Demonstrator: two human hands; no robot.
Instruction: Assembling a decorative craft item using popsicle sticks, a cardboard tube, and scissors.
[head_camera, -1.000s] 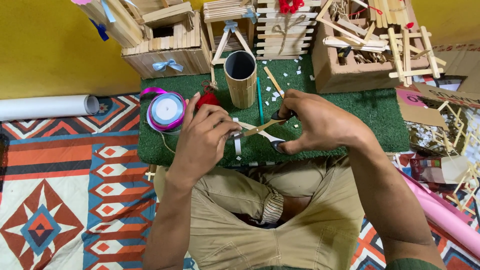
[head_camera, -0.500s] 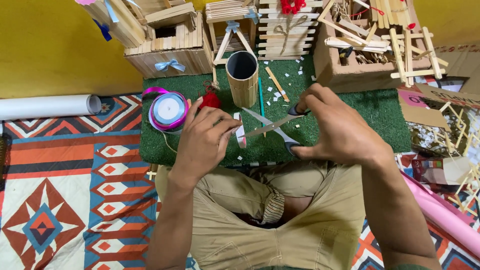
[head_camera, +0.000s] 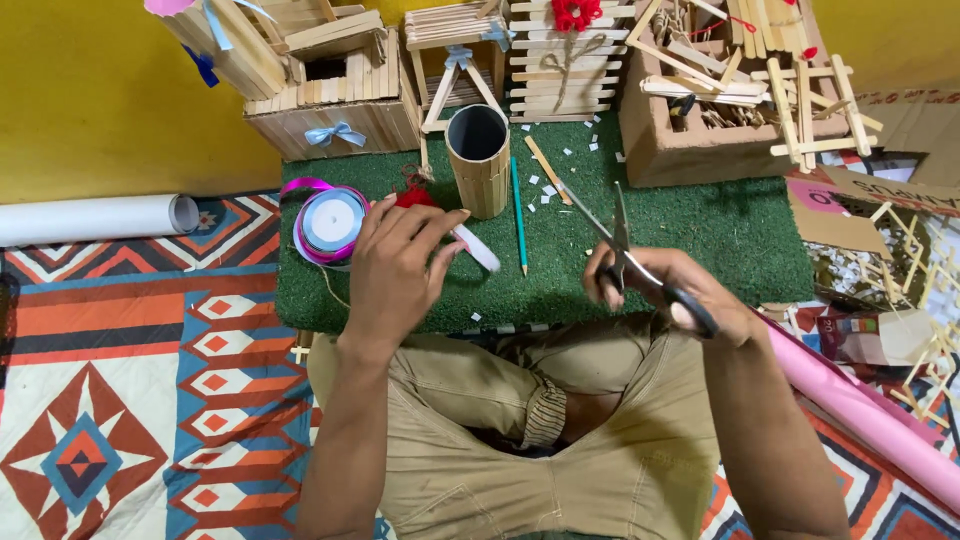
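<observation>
My left hand (head_camera: 398, 262) holds a short strip of white ribbon (head_camera: 477, 249) over the green turf mat (head_camera: 700, 240), next to a roll of pale ribbon with a pink rim (head_camera: 331, 224). My right hand (head_camera: 665, 291) grips black-handled scissors (head_camera: 622, 243), blades apart and pointing away from me. Between the hands lie a teal pencil (head_camera: 518, 214) and a flat wooden stick (head_camera: 546, 169). A stick-clad cylinder cup (head_camera: 478, 160) stands just beyond my left hand. A red woolly piece (head_camera: 414, 194) peeks out by my left fingers.
Stick-built models stand along the back: a small house with a blue bow (head_camera: 335, 105), a ladder-like panel (head_camera: 570, 60), and a box of sticks (head_camera: 720, 95). A white paper roll (head_camera: 95, 218) lies left, a pink roll (head_camera: 860, 410) right. Patterned cloth (head_camera: 130, 400) covers the floor.
The hands were together, the scissors at the ribbon between them. Now they have drawn apart: my right hand has pulled the scissors right, my left holds the ribbon piece alone.
</observation>
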